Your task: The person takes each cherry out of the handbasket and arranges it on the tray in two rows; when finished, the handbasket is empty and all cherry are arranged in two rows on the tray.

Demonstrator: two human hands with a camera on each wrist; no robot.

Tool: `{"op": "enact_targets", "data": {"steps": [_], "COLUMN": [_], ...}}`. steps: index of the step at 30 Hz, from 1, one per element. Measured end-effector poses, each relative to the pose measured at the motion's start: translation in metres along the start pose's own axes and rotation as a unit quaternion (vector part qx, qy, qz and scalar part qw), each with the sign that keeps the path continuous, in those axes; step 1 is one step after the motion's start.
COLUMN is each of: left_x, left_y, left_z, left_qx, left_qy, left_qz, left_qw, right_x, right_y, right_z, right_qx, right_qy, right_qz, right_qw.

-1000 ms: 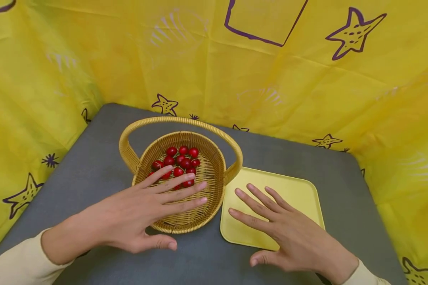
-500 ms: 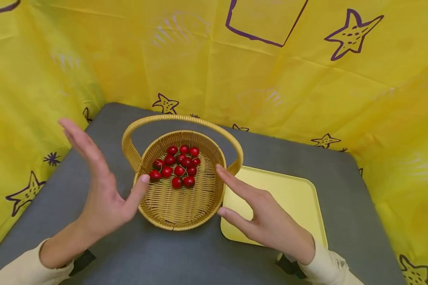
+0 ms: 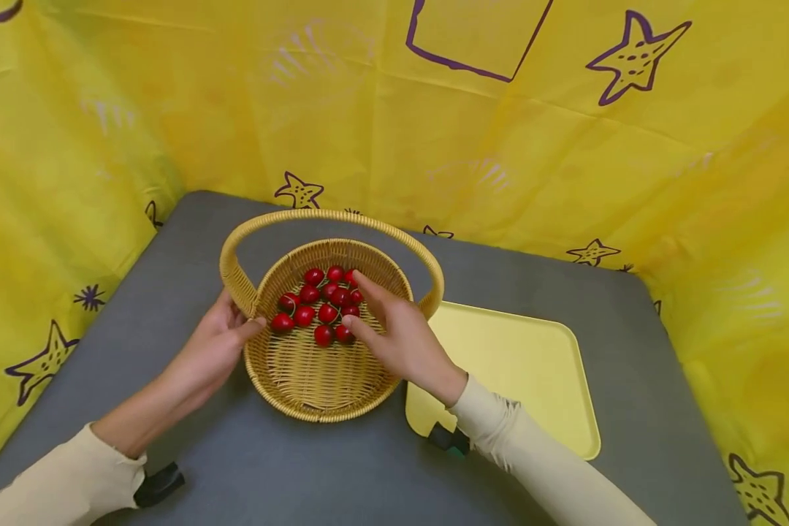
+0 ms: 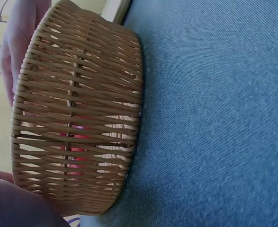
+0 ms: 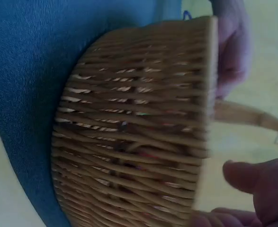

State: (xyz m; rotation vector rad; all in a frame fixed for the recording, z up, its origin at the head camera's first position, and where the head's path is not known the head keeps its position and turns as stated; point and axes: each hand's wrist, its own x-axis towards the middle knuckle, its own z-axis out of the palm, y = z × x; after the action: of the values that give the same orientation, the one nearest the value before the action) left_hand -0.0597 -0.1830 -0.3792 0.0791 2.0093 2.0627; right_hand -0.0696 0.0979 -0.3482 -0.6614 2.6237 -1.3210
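A round wicker basket (image 3: 322, 418) with a tall arched handle stands left of the middle in the head view. Several red cherries (image 3: 305, 315), some with green stems, lie inside it. My left hand (image 3: 213, 343) grips the basket's left rim beside the handle base, thumb over the edge and fingers on the outside. Over the basket's right part reaches my right hand (image 3: 404, 340), index finger and thumb spread apart close to the cherries. In the right wrist view, the thumb of the right hand (image 5: 266, 189) is above the rim. The basket's woven wall (image 4: 77, 109) fills much of the left wrist view.
A yellow rectangular tray (image 3: 532, 365) lies right of the basket, partly under the right sleeve (image 3: 526, 438) in the head view. The grey tabletop (image 3: 289, 475) is bordered by yellow cloth (image 3: 532, 146) printed with starfish at the back and sides.
Both hands were spread flat above the basket and tray. They turned and moved in: the left took hold of the basket's left rim, the right came over the cherries.
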Motion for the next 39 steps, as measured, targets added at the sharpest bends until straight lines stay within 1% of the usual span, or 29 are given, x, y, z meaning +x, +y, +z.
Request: {"op": "enact_targets", "data": {"steps": [2, 5, 8, 13, 23, 30, 33, 36, 39], "left_x": [0.001, 0.001, 0.0, 0.0, 0.001, 0.002, 0.001, 0.001, 0.001], "left_y": [-0.002, -0.003, -0.003, -0.003, -0.003, -0.003, -0.003, -0.003, -0.002], "left_z": [0.002, 0.004, 0.005, 0.006, 0.004, 0.004, 0.004, 0.005, 0.005], "left_qx": [-0.008, -0.034, -0.052, -0.053, -0.053, -0.048, -0.046, -0.044, -0.039], "left_qy": [-0.007, -0.018, -0.02, -0.022, -0.036, -0.037, -0.036, -0.035, -0.033], "left_qz": [-0.002, -0.008, -0.013, -0.014, -0.009, -0.009, -0.013, -0.016, -0.019], "left_qw": [0.9999, 0.9992, 0.9984, 0.9983, 0.9979, 0.9981, 0.9982, 0.9983, 0.9985], "right_x": [0.008, 0.019, 0.028, 0.037, 0.049, 0.053, 0.054, 0.053, 0.046], "right_y": [0.004, 0.01, 0.013, 0.016, 0.024, 0.025, 0.025, 0.024, 0.019], "right_z": [0.003, 0.01, 0.015, 0.02, 0.026, 0.029, 0.031, 0.03, 0.025], "right_qx": [-0.004, -0.01, -0.018, -0.026, -0.064, -0.037, -0.036, -0.043, -0.034], "right_qy": [-0.003, -0.007, -0.005, 0.007, 0.015, 0.012, 0.011, 0.018, 0.02], "right_qz": [0.02, 0.041, 0.051, 0.055, 0.031, 0.044, 0.048, 0.04, 0.019], "right_qw": [0.9998, 0.9991, 0.9985, 0.9981, 0.9973, 0.9983, 0.9981, 0.9981, 0.999]}}
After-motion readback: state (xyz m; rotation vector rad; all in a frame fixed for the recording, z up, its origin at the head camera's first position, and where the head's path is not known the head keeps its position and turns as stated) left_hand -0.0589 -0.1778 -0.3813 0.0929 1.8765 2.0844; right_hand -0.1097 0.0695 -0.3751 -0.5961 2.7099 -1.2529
